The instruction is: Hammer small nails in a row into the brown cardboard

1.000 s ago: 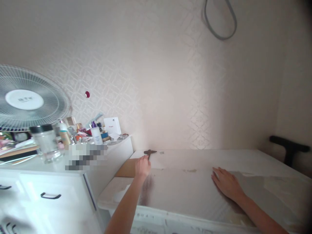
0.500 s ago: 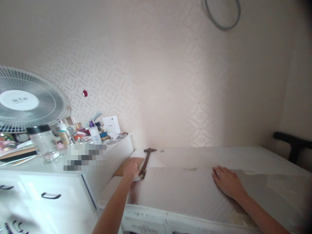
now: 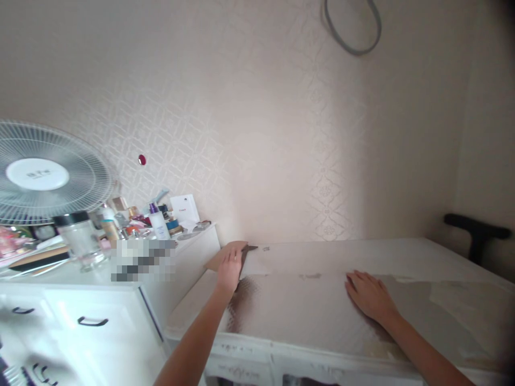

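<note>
Dark tool (image 3: 251, 247) at far-left corner of bench (image 3: 362, 251), shaft running far-to-near under left hand (image 3: 230, 266) (grip unclear). Right hand (image 3: 368, 296) open, flat on sheet (image 3: 298, 308), well apart.

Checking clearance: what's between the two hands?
Head view: only the shiny sheet lies between left hand and right hand, with a small stain at its far edge.

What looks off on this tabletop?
The shiny silver film sheet on the white table looks blotchy: pale patches near its right end and a brown stain at its back edge. Left hand covers a dark tool at the film's left corner; right hand lies flat on it.
</note>
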Action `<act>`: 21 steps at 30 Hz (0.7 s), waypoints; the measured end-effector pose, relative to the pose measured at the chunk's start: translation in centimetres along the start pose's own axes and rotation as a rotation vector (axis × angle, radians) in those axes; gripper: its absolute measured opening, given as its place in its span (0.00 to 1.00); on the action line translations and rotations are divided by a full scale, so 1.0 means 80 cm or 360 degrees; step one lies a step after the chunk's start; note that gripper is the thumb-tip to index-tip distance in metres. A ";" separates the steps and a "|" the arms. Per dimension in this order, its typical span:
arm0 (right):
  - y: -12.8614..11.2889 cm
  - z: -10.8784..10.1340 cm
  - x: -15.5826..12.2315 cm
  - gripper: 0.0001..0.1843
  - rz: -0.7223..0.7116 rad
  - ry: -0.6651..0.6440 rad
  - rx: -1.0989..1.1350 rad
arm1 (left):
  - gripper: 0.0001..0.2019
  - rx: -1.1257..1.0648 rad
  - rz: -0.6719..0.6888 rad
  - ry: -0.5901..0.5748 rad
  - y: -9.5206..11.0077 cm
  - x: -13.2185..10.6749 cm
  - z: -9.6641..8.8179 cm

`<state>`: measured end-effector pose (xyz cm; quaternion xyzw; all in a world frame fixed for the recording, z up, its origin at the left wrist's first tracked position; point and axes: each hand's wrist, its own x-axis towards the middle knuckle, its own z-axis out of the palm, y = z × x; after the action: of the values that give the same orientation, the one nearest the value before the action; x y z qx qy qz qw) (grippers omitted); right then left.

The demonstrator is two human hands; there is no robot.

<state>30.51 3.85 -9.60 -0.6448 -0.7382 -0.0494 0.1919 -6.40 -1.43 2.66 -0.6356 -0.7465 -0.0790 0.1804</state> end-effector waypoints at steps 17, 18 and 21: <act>0.044 -0.027 -0.006 0.26 -0.0166 0.0073 0.0559 | 0.25 -0.1094 0.1022 -0.0277 0.222 -0.038 0.014; 0.042 -0.031 -0.006 0.26 -0.0156 0.0092 0.0537 | 0.23 -0.1202 0.0998 -0.0270 0.229 -0.037 0.016; 0.027 -0.043 -0.007 0.26 -0.0123 0.0129 0.0428 | 0.22 -0.1310 0.0851 -0.0229 0.237 -0.024 0.023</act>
<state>33.44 2.56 -6.98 -0.5817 -0.7541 0.0165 0.3043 12.04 0.82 -1.90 -0.8271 -0.4747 -0.2742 -0.1236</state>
